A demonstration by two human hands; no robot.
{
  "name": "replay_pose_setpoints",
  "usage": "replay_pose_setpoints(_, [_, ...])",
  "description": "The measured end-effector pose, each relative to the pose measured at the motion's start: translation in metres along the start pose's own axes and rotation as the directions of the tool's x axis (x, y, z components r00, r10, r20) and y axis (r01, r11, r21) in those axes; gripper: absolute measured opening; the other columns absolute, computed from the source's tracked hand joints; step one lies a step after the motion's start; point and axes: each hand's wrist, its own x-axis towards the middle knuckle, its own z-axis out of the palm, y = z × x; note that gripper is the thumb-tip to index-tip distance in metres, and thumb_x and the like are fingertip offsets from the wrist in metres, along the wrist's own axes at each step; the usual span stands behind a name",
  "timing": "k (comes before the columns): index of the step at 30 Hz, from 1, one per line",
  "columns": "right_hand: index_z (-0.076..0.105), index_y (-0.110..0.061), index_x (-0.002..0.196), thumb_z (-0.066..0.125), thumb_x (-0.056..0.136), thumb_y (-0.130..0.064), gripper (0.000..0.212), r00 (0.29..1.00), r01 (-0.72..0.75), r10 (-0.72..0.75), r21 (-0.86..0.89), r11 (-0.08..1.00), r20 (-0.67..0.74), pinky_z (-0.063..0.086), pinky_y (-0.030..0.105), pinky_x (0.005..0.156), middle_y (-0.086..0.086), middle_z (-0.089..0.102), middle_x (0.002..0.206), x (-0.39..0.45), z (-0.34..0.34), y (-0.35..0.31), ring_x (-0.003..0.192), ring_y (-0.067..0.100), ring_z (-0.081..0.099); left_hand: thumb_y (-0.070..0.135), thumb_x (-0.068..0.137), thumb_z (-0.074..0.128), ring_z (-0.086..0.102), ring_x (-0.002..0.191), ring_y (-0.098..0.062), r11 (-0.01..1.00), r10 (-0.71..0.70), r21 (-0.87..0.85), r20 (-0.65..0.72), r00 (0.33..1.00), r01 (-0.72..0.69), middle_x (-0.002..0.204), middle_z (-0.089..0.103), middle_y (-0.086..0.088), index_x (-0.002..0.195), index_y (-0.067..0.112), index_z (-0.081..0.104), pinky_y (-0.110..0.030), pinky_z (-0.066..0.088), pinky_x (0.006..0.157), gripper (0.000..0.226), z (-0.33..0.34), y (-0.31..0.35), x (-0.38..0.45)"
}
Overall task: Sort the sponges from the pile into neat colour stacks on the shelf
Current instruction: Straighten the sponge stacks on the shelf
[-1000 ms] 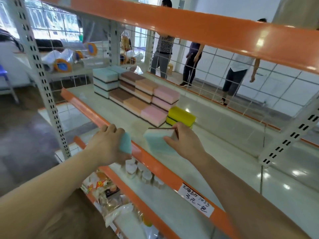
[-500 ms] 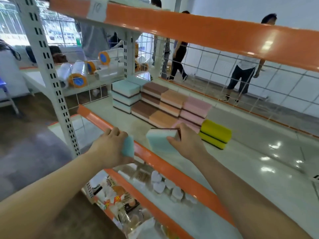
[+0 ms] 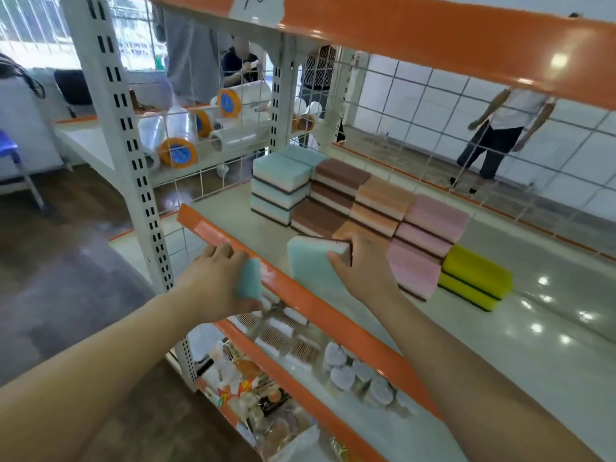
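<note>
Nearest, the left hand [image 3: 213,281] curls round a teal sponge [image 3: 249,279] just in front of the shelf's orange front rail [image 3: 300,295]. The right hand [image 3: 361,268] pinches a second teal sponge [image 3: 311,261] by its end, above the shelf [image 3: 500,345]. Beyond stand stacks: pink [image 3: 430,241], yellow [image 3: 475,278], orange [image 3: 383,201], brown [image 3: 333,191], teal [image 3: 280,185]. A paper label [image 3: 256,6] on the upper rail bears handwriting, cut off and unreadable. Packaged goods [image 3: 266,388] fill the lower shelf.

Bare shelf [image 3: 500,345] beside yellow sponges [image 3: 475,278]
</note>
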Motion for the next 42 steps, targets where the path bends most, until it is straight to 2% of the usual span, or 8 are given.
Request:
replay_pose_setpoints(6, [0.041,-0.01,0.128,0.046,0.095,-0.035,0.042,0.998,-0.025,0.021,0.062,0.998,0.056,0.039,0.032,0.082,0.015,0.051,0.118,0.026,0.018,-0.006,0.105,0.026,0.05,0.07,0.067,0.061,0.032,0.127,-0.023,0.999,-0.047,-0.006,0.017,0.999,0.047,0.137,0.036,0.0,0.14,0.026,0.026,-0.034,0.032,0.103,0.092,0.002,-0.014,0.024])
replay_pose_setpoints(10, [0.046,-0.009,0.127,0.043,0.096,-0.036,0.041,0.993,-0.003,-0.002,0.037,0.999,0.119,0.039,0.029,0.082,0.009,0.052,0.12,0.044,0.029,-0.009,0.105,0.023,0.051,0.073,0.067,0.058,0.033,0.126,-0.024,0.998,-0.067,0.003,0.02,0.998,0.067,0.135,0.037,-0.001,0.138,0.023,0.029,-0.036,0.031,0.105,0.091,0.001,-0.023,0.043])
replay_pose_setpoints(13, [0.05,-0.009,0.124,0.045,0.095,-0.035,0.039,0.99,0.032,-0.037,0.035,0.999,0.137,0.043,0.034,0.087,0.009,0.053,0.118,0.056,0.036,-0.01,0.104,0.023,0.052,0.073,0.067,0.058,0.034,0.124,-0.026,0.997,-0.071,0.013,0.015,0.997,0.071,0.133,0.039,-0.004,0.139,0.022,0.03,-0.036,0.032,0.104,0.093,0.0,-0.027,0.055])
replay_pose_setpoints(19, [0.05,-0.013,0.124,0.045,0.095,-0.034,0.036,0.984,0.077,-0.076,-0.002,0.997,0.163,0.041,0.031,0.08,0.006,0.049,0.12,0.078,0.045,-0.011,0.105,0.023,0.053,0.071,0.068,0.06,0.038,0.12,-0.024,0.997,-0.073,-0.006,-0.026,0.997,0.073,0.131,0.041,-0.004,0.138,0.022,0.032,-0.033,0.034,0.1,0.09,-0.001,-0.031,0.073])
replay_pose_setpoints(27, [0.054,-0.01,0.125,0.057,0.088,-0.02,0.038,0.946,0.274,-0.273,0.015,0.962,0.176,0.037,0.028,0.093,0.009,0.051,0.12,0.095,0.054,-0.011,0.112,0.022,0.048,0.069,0.068,0.061,0.034,0.124,-0.025,0.991,-0.131,0.009,-0.062,0.989,0.132,0.131,0.041,-0.004,0.137,0.021,0.033,-0.034,0.037,0.098,0.089,-0.008,-0.041,0.086])
replay_pose_setpoints(31, [0.064,-0.008,0.11,0.056,0.089,-0.023,0.028,0.921,0.353,-0.338,-0.047,0.934,0.193,0.036,0.026,0.084,0.007,0.056,0.109,0.099,0.062,-0.014,0.105,0.022,0.049,0.071,0.066,0.061,0.035,0.126,-0.026,0.988,-0.151,0.027,-0.07,0.986,0.153,0.133,0.041,-0.004,0.138,0.02,0.034,-0.035,0.036,0.101,0.092,-0.008,-0.049,0.087])
replay_pose_setpoints(34, [0.064,-0.009,0.109,0.054,0.09,-0.027,0.028,0.918,0.362,-0.343,-0.07,0.929,0.199,0.035,0.026,0.082,0.008,0.057,0.109,0.099,0.07,-0.017,0.103,0.022,0.049,0.072,0.065,0.061,0.035,0.124,-0.025,0.988,-0.15,0.019,-0.069,0.986,0.151,0.131,0.042,-0.004,0.137,0.02,0.035,-0.035,0.034,0.102,0.092,-0.008,-0.055,0.087])
replay_pose_setpoints(42, [0.062,-0.011,0.117,0.05,0.093,-0.026,0.03,0.917,0.349,-0.335,-0.028,0.937,0.218,0.036,0.025,0.092,0.003,0.058,0.118,0.101,0.079,-0.03,0.11,0.018,0.049,0.071,0.067,0.06,0.035,0.123,-0.025,0.991,-0.128,0.026,-0.035,0.991,0.129,0.13,0.041,-0.004,0.137,0.021,0.033,-0.035,0.036,0.099,0.091,-0.009,-0.071,0.092])
